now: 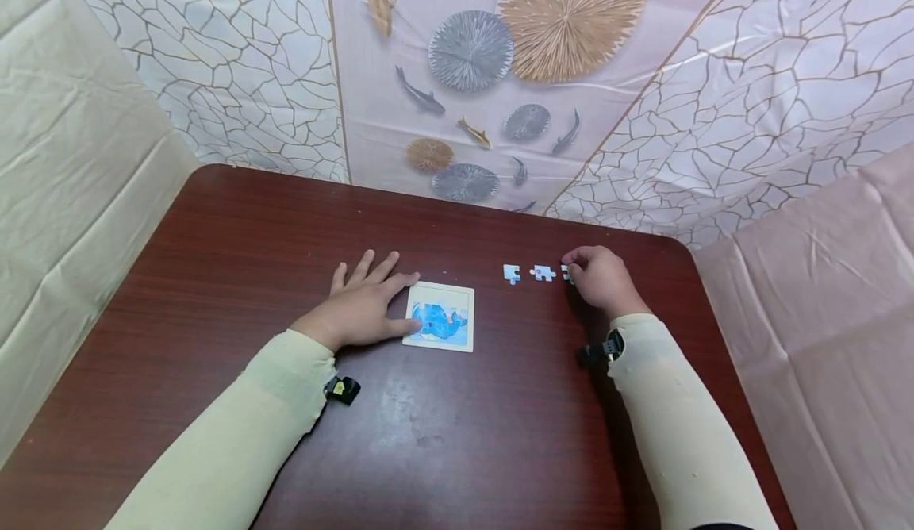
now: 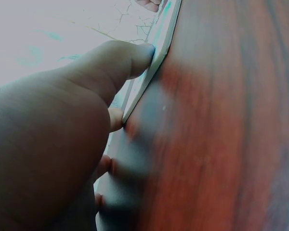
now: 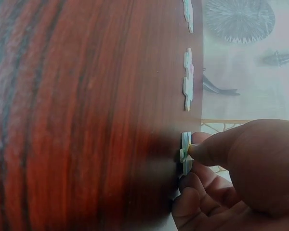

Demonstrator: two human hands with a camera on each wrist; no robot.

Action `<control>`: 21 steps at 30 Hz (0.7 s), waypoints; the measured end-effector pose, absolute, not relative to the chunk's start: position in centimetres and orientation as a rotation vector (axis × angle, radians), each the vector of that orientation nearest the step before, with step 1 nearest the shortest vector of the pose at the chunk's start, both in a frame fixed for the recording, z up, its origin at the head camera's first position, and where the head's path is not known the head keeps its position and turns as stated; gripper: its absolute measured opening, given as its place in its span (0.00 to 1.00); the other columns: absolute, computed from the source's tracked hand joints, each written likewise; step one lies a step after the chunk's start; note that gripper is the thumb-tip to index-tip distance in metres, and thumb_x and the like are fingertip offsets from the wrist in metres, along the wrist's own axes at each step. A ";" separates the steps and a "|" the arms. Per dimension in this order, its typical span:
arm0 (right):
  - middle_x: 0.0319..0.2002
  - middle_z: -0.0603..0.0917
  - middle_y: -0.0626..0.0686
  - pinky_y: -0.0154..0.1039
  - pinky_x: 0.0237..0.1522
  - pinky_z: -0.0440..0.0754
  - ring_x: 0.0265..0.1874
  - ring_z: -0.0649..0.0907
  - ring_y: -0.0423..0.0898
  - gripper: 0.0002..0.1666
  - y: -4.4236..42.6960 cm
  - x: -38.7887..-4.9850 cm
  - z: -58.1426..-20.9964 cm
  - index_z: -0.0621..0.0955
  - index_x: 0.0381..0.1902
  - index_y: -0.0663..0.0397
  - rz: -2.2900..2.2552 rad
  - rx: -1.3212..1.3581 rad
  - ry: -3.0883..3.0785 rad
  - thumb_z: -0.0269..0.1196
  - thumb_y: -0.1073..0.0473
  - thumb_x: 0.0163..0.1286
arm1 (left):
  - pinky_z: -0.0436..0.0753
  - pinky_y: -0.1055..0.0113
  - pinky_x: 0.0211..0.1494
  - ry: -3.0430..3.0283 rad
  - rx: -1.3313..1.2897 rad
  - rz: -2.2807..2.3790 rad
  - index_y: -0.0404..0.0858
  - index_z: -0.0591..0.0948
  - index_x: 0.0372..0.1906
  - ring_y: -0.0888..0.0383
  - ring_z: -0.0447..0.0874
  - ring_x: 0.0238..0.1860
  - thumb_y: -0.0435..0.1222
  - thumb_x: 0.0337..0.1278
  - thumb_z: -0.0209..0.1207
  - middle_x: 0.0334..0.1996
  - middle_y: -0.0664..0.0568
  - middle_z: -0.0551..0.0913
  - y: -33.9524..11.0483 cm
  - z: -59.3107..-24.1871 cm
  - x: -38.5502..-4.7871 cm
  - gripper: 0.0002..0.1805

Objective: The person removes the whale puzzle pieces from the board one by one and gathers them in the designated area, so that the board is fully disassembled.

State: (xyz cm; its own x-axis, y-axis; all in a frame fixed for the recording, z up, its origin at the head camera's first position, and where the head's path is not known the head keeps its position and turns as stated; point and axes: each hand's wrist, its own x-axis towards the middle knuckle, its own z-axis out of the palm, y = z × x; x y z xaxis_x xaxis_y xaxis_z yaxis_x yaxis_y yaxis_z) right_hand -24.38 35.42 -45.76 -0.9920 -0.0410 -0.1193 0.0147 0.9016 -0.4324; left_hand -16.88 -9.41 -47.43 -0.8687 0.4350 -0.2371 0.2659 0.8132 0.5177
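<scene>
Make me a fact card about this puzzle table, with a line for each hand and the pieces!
Left hand: fingers spread, touching the left side of the whale puzzle
Right hand: pinching the rightmost piece
Other loose pieces: left piece and middle piece, both flat, in a row, not touching
Table: dark reddish brown
Sleeves: pale
Backdrop: fish and round shapes

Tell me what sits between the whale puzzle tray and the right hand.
Two loose puzzle pieces lie there on the tabletop, as the head view shows; the right hand pinches a third piece.
</scene>
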 end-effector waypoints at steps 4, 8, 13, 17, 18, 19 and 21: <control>0.55 0.92 0.61 0.60 0.62 0.82 0.52 0.85 0.59 0.15 35.5 -24.3 -45.7 0.90 0.57 0.57 -0.671 -0.034 2.949 0.59 0.60 0.85 | 0.30 0.23 0.87 2.651 0.529 0.688 0.64 0.61 0.92 0.37 0.24 0.95 0.70 0.71 0.65 0.96 0.52 0.39 -9.4 -47.5 -16.9 0.50; 0.54 0.92 0.61 0.61 0.63 0.81 0.52 0.84 0.60 0.15 35.6 -24.3 -45.7 0.90 0.56 0.57 -0.673 -0.036 2.949 0.59 0.62 0.84 | 0.30 0.23 0.87 2.653 0.532 0.686 0.64 0.61 0.92 0.37 0.24 0.95 0.70 0.72 0.64 0.96 0.52 0.39 -9.4 -47.5 -16.8 0.50; 0.55 0.91 0.61 0.58 0.59 0.81 0.50 0.84 0.59 0.15 35.4 -24.3 -45.2 0.89 0.57 0.57 -0.676 -0.051 2.956 0.58 0.62 0.84 | 0.30 0.23 0.87 2.653 0.535 0.690 0.64 0.61 0.92 0.37 0.24 0.95 0.70 0.72 0.64 0.96 0.52 0.39 -9.3 -47.5 -16.7 0.50; 0.53 0.90 0.60 0.54 0.53 0.81 0.45 0.84 0.57 0.15 34.5 -24.0 -44.1 0.88 0.58 0.56 -0.680 -0.101 2.983 0.59 0.60 0.84 | 0.29 0.23 0.87 2.653 0.535 0.695 0.63 0.61 0.92 0.36 0.24 0.94 0.69 0.72 0.64 0.96 0.52 0.39 -9.4 -47.5 -16.7 0.50; 0.52 0.90 0.60 0.54 0.51 0.82 0.44 0.85 0.57 0.15 34.2 -23.9 -43.8 0.88 0.59 0.56 -0.685 -0.118 2.985 0.60 0.60 0.84 | 0.29 0.23 0.87 2.654 0.535 0.695 0.63 0.61 0.92 0.36 0.24 0.94 0.69 0.72 0.64 0.96 0.51 0.40 -9.4 -47.4 -16.7 0.50; 0.52 0.91 0.59 0.53 0.50 0.82 0.43 0.85 0.56 0.14 33.8 -23.8 -43.5 0.88 0.59 0.55 -0.687 -0.136 2.989 0.60 0.59 0.84 | 0.29 0.23 0.87 2.655 0.536 0.694 0.63 0.61 0.92 0.36 0.24 0.95 0.70 0.72 0.64 0.96 0.51 0.40 -9.4 -47.4 -16.7 0.50; 0.50 0.92 0.58 0.53 0.50 0.82 0.42 0.86 0.56 0.14 32.8 -23.6 -42.9 0.88 0.59 0.54 -0.691 -0.177 2.991 0.62 0.59 0.84 | 0.30 0.23 0.87 2.656 0.538 0.694 0.63 0.61 0.92 0.36 0.25 0.95 0.70 0.72 0.64 0.96 0.51 0.40 -9.4 -47.4 -16.7 0.50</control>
